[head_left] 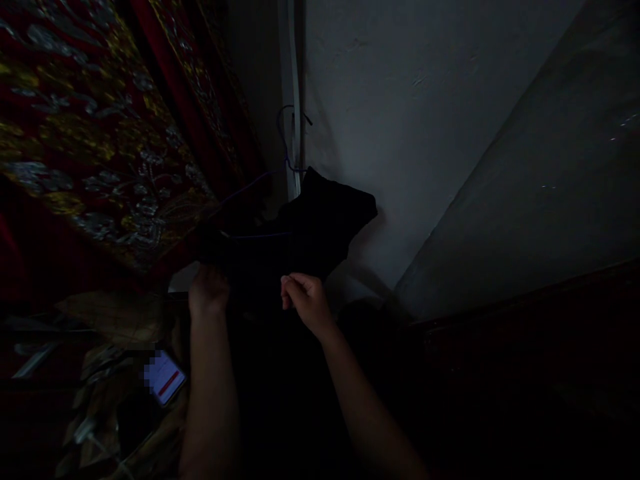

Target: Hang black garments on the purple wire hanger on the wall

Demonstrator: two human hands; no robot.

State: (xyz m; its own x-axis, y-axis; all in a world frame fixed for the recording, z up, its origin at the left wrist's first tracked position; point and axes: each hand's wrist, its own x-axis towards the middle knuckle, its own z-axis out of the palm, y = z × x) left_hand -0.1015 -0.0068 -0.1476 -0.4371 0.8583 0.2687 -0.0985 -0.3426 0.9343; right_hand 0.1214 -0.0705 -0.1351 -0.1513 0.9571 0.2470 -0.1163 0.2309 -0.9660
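A black garment (325, 213) hangs on a thin purple wire hanger (287, 150), whose hook sits by a pale vertical pole against the wall. The hanger's lower bar shows as a thin line across the dark cloth. My left hand (209, 290) is at the garment's left side, fingers curled and partly lost in shadow, apparently gripping the cloth. Lower in the middle, my right hand (304, 297) is closed in a pinch at the front of the garment. The fabric between both hands is too dark to make out folds or edges.
A red cloth with gold and silver embroidery (100, 133) hangs at the left. Below it, a phone with a lit screen (166, 377) lies among cluttered things, with a white cable (85, 430) nearby. The pale pole (293, 60) runs up the grey wall (425, 100).
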